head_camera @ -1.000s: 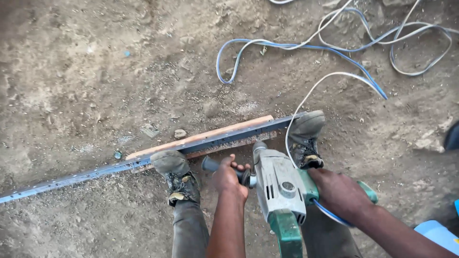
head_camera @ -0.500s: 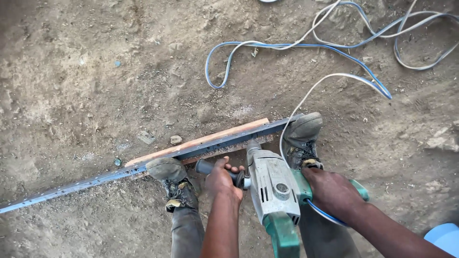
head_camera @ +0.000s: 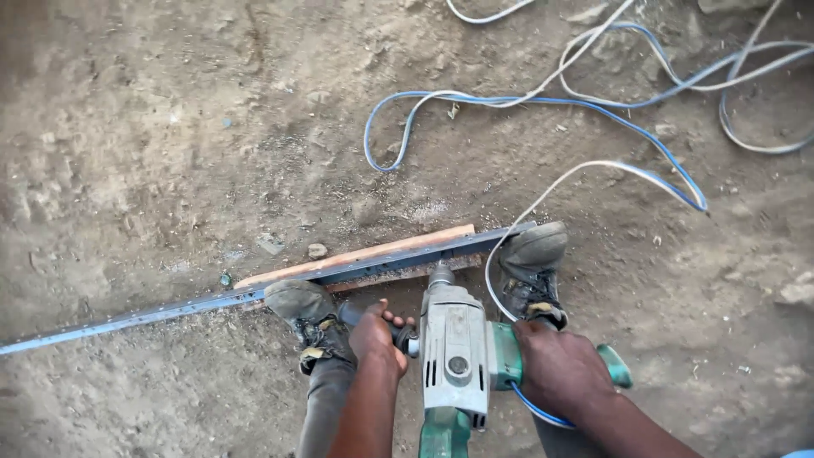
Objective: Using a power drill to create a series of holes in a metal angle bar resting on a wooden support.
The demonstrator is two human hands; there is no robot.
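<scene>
I hold a grey and green electric drill (head_camera: 454, 356) pointing down at a long dark metal strip (head_camera: 254, 293) that lies on a wooden batten (head_camera: 381, 253) on the dirt ground. My left hand (head_camera: 377, 335) grips the drill's black side handle. My right hand (head_camera: 560, 369) is closed around the green rear grip. The drill's nose touches the strip near its right end. My two boots stand on the strip, the left boot (head_camera: 309, 318) and the right boot (head_camera: 530, 267) on either side of the drill.
A blue and white cable (head_camera: 543, 106) loops over the dirt at the upper right and runs down to the drill. Small stones (head_camera: 317, 251) lie near the batten. A light blue object shows at the bottom right corner.
The view has shifted slightly; the drill and both hands stay on the strip in much the same place. The boots have not moved.
</scene>
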